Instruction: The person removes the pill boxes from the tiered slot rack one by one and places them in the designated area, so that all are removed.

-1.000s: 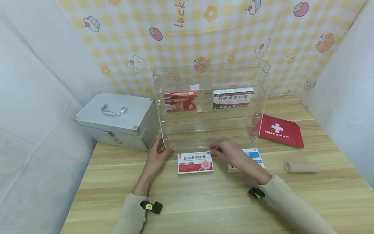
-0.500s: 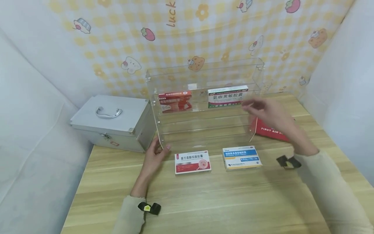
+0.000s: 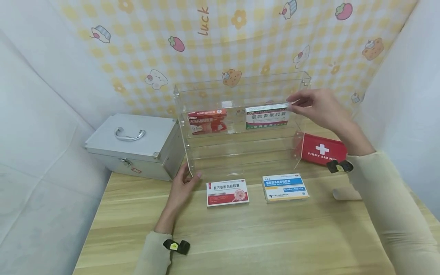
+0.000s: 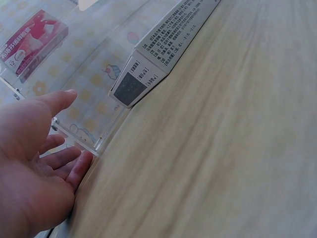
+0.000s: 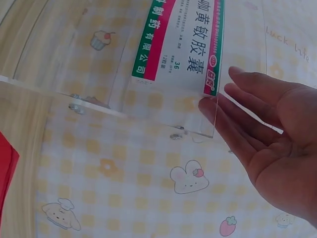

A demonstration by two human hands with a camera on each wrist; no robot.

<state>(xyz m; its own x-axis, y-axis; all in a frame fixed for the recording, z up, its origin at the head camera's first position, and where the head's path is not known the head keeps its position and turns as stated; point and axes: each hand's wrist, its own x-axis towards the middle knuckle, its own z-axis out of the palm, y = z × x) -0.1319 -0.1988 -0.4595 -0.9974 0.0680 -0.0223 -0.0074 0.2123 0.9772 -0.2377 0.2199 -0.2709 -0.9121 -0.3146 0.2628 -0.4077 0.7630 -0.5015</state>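
A clear acrylic rack (image 3: 240, 152) stands upright on the wooden table. My left hand (image 3: 183, 186) is at its lower left corner, with bent fingers outside the side panel and the thumb in front. A white, red and green medicine box (image 3: 266, 117) leans on a shelf at the right. My right hand (image 3: 317, 107) reaches to that box's right end. In the right wrist view, a digit touches the box's corner while the others stay apart. An orange-red medicine box (image 3: 207, 123) shares that shelf. Before the rack lie a red-and-white medicine box (image 3: 227, 193) and a blue-and-white one (image 3: 285, 188).
A silver metal case (image 3: 134, 143) with a handle stands left of the rack. Right of the rack lie a red first aid pouch (image 3: 321, 149) and a cardboard tube (image 3: 347, 194), partly behind the right sleeve. A patterned cloth (image 3: 206, 49) hangs behind.
My right hand has left the red-and-white box on the table and moved up and right to the shelved green-edged box. My left hand stays at the rack's corner.
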